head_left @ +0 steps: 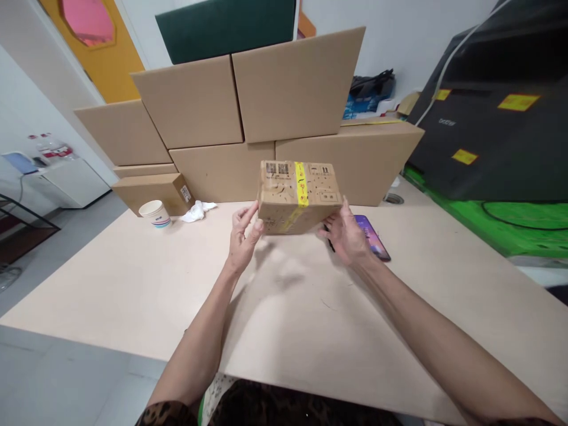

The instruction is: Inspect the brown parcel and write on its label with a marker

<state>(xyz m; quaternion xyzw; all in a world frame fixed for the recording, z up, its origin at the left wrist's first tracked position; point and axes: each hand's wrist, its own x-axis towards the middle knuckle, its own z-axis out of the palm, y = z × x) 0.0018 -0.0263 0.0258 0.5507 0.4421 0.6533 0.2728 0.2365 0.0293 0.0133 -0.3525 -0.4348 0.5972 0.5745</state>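
Between my two hands is a small brown cardboard box [279,192], sealed with a strip of yellow printed tape [301,183] and held up off the table. My left hand [244,234] grips its left side, thumb toward me and fingers behind. At the right lower edge, my right hand [348,236] supports the box, fingers partly under it. A phone [375,239] with a lit purple screen lies just beyond my right hand. Something thin and black [329,238] shows beside the right fingers; its kind is not clear.
Large cardboard boxes [297,89] are stacked along the table's [133,290] far side. At left stand a paper cup [155,214], a crumpled tissue [199,210] and a flat carton [146,192]. A tape roll [394,199] lies back right, near a big black-covered machine [488,130].
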